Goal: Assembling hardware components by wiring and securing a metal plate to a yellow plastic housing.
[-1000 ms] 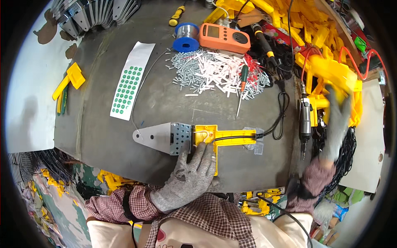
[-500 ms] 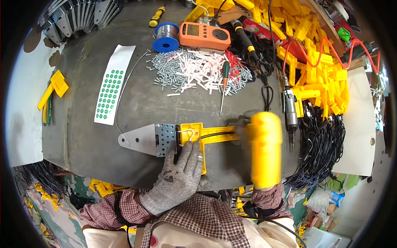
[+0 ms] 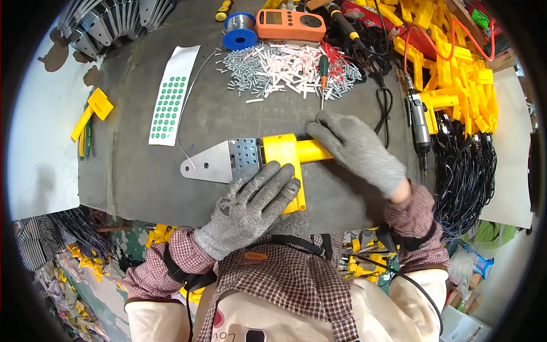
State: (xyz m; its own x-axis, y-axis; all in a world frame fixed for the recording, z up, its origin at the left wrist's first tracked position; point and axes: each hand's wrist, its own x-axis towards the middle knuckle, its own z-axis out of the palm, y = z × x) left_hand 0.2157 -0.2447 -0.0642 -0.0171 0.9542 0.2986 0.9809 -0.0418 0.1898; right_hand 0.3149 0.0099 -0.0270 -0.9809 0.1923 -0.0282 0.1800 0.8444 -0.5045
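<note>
A yellow plastic tool housing (image 3: 281, 149) lies on the dark worktable with its handle (image 3: 314, 151) pointing right. A tapered grey metal plate (image 3: 212, 163) and a perforated metal bracket (image 3: 246, 154) stick out from its left side. My left hand (image 3: 246, 206), in a grey glove, rests with fingers stretched out over the housing's near part and the bracket's edge. My gloved right hand (image 3: 362, 149) is closed around the handle's right end, hiding that end. The inside of the housing is covered by its yellow top half.
Beyond lie a pile of screws and white sleeves (image 3: 285, 71), a screwdriver (image 3: 323, 74), a solder spool (image 3: 239, 31) and an orange meter (image 3: 289, 25). A sticker sheet (image 3: 169, 102) is left. Right are an electric screwdriver (image 3: 420, 122), yellow parts (image 3: 456, 74) and black cables (image 3: 464, 176).
My right hand has brought the yellow top half down onto the open lower half, covering the wires inside. My left hand stays on the housing. The view has shifted.
</note>
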